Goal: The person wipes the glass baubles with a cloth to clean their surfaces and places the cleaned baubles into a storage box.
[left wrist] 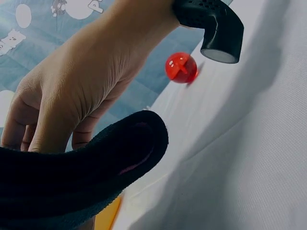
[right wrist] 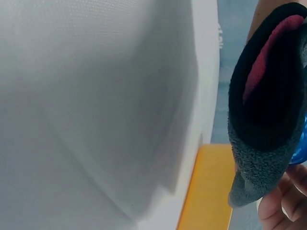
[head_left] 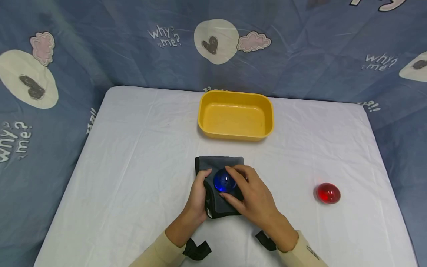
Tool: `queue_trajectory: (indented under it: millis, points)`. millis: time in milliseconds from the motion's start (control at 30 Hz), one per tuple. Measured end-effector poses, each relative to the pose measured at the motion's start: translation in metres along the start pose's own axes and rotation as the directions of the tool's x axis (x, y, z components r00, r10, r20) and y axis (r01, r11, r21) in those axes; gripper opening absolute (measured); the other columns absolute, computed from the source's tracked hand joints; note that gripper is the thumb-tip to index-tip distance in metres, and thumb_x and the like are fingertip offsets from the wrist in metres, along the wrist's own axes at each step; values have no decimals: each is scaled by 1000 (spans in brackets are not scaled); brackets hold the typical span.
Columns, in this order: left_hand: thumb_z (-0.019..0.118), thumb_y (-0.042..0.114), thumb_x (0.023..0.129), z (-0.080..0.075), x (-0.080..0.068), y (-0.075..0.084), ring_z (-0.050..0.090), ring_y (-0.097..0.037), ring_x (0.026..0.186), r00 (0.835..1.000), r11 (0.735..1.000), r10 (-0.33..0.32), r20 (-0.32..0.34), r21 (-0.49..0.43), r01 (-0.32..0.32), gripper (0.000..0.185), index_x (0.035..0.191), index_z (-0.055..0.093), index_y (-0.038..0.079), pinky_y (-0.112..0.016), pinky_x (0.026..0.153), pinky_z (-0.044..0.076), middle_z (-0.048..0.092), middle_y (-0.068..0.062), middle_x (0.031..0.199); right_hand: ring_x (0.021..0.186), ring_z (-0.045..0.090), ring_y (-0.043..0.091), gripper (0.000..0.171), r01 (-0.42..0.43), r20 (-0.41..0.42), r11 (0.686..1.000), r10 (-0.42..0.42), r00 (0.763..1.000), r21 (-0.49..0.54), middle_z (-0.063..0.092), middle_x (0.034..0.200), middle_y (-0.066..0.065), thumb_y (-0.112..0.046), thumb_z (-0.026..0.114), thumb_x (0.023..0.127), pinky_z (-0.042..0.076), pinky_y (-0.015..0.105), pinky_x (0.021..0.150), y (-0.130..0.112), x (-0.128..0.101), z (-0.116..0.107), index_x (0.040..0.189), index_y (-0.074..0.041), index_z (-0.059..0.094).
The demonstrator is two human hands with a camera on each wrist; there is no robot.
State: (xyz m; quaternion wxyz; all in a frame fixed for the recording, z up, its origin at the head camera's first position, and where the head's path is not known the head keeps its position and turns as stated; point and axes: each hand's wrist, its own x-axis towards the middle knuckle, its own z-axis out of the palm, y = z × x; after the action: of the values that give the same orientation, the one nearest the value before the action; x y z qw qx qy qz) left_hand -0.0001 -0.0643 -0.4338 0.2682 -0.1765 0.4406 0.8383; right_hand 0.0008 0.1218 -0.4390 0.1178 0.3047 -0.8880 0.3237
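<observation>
Near the table's (head_left: 133, 155) front edge, left hand (head_left: 197, 200) gripping the dark pouch's (head_left: 218, 165) open mouth; right hand (head_left: 253, 198) pinching a blue ball (head_left: 223, 181) over it. Farther back, yellow tub (head_left: 235, 115); right, red ball (head_left: 328, 193).

A table (head_left: 133, 155) with a white cover stands before a blue cloth backdrop (head_left: 110, 48) printed with hearts, pink clouds and "why me?".
</observation>
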Motion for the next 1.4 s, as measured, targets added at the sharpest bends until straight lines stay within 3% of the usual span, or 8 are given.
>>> queue_trajectory:
  millis: [200, 433, 567, 700, 867, 1000, 1233, 1400]
  points:
    - [38, 43, 104, 0, -1, 0, 62, -13, 110, 1000, 1000, 0, -23, 15, 1, 57, 144, 46, 3, -27, 94, 51, 62, -5, 127, 113, 59, 28, 67, -63, -79, 997, 67, 995, 52, 63, 123, 12, -34, 88, 86, 52, 42, 96, -3, -1, 7, 140, -3, 61]
    - [38, 44, 104, 2, 0, 0, 58, -13, 112, 999, 999, 11, -36, 31, -10, 60, 149, 42, 5, -27, 96, 48, 55, -7, 131, 102, 57, 24, 65, -156, -146, 978, 176, 974, 140, 68, 114, 9, -54, 70, 96, 51, 40, 85, -8, -4, 16, 138, -4, 61]
    - [38, 44, 104, 2, 1, 1, 59, -13, 108, 999, 1000, 10, -37, 16, -9, 58, 146, 44, 5, -27, 93, 49, 57, -6, 126, 107, 55, 26, 63, -140, -134, 987, 150, 980, 82, 66, 121, 10, -56, 65, 99, 51, 42, 88, -9, -3, 15, 135, -4, 61]
    - [37, 43, 104, 3, 1, 1, 59, -14, 107, 1000, 1000, 17, -12, -5, -17, 54, 142, 46, 5, -27, 91, 49, 58, -5, 123, 111, 55, 33, 67, -65, -122, 998, 64, 990, -6, 58, 131, 17, -55, 61, 100, 51, 46, 95, -10, -2, 13, 140, -1, 57]
    - [36, 42, 104, 2, 1, 0, 62, -15, 102, 1000, 1000, 20, 12, -23, -20, 49, 134, 51, 7, -28, 88, 53, 62, -4, 118, 107, 58, 35, 62, 11, -103, 995, -21, 994, -97, 59, 128, 19, -50, 58, 104, 51, 48, 92, -10, 0, 10, 145, -3, 56]
    - [37, 42, 104, 1, 0, -1, 64, -13, 103, 1000, 1000, 19, -1, -19, -19, 52, 137, 51, 4, -28, 90, 54, 65, -4, 118, 103, 61, 33, 60, -11, -122, 996, 0, 993, -90, 64, 121, 16, -50, 60, 104, 53, 46, 90, -10, 1, 10, 138, 0, 61]
    - [37, 44, 104, 1, 0, -2, 61, -15, 107, 1000, 1000, 15, -14, -11, -15, 59, 145, 44, 3, -28, 93, 52, 59, -7, 124, 98, 60, 29, 64, -131, -151, 991, 131, 980, 11, 69, 111, 13, -57, 61, 100, 54, 43, 85, -12, 1, 18, 127, 1, 64]
    - [37, 44, 104, 2, 1, -2, 60, -15, 108, 1000, 1000, 21, -15, -9, -21, 58, 145, 43, 4, -28, 94, 51, 57, -7, 126, 101, 56, 30, 66, -158, -152, 987, 155, 976, -7, 67, 112, 12, -62, 57, 101, 51, 43, 88, -11, 2, 18, 125, -1, 66]
